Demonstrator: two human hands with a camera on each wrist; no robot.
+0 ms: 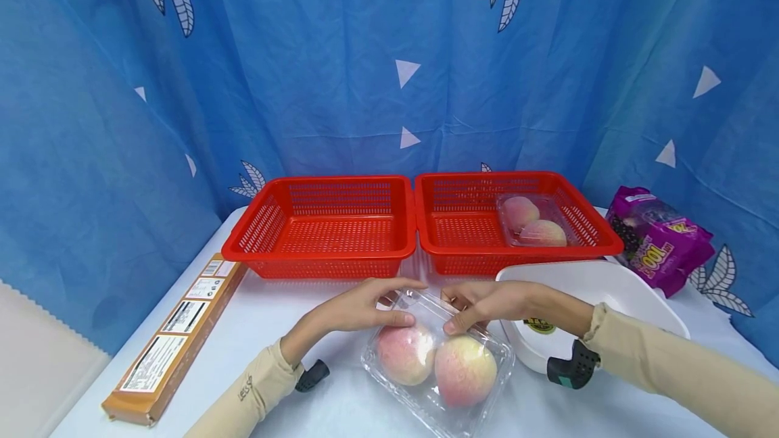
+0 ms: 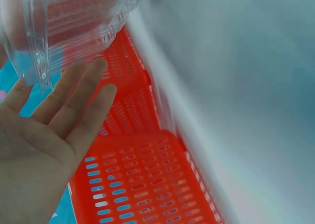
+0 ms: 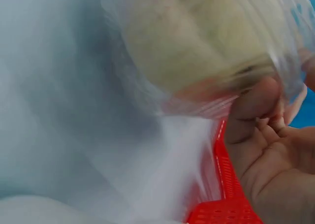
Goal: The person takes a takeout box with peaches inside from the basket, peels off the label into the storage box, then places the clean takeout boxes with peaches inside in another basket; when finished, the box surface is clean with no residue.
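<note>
A clear plastic clamshell box (image 1: pixel 420 394) with two pink-and-yellow peaches (image 1: pixel 465 370) is held tilted above the white table, in front of the red baskets. My left hand (image 1: pixel 365 306) pinches its far left edge, thumb on top. In the left wrist view the other fingers (image 2: pixel 91 108) extend loosely beneath the box. The right hand (image 1: pixel 487 303) grips the far right edge between thumb and curled fingers. Up close in the right wrist view, a blurred peach (image 3: pixel 192 37) shows through the plastic, beside the right thumb (image 3: pixel 253 106).
Two red baskets stand side by side: the left basket (image 1: pixel 316 269) and the right basket (image 1: pixel 462 263), which holds another clear box of peaches (image 1: pixel 544 233). A white basin (image 1: pixel 645 303) sits under my right forearm. A purple bag (image 1: pixel 660 242) lies far right, a long brown carton (image 1: pixel 176 336) left.
</note>
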